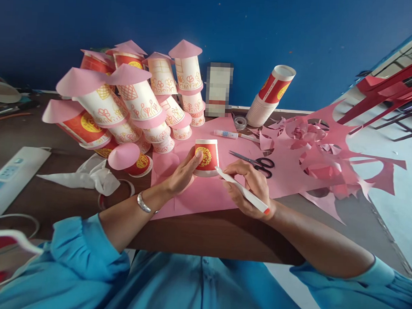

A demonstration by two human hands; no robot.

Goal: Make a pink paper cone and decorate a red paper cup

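A brown desk stands against a blue wall, with pale floor showing beyond its right side. A sheet of pink paper covers the middle of the desk. Left of the pink paper and overlapping its back left corner are towers of paper cups under pink cone roofs. On the pink paper lie black-handled scissors; behind it stands a stack of cups, and across its right side sprawl cut pink scraps.

Two bare forearms reach in from blue sleeves. Above the middle of the pink paper, the left hand has its fingers curled round a red cup, thumb across the front. The right hand has its fingers closed around a white pen, slanted up toward the cup's lower right edge; whether the tip touches is unclear.
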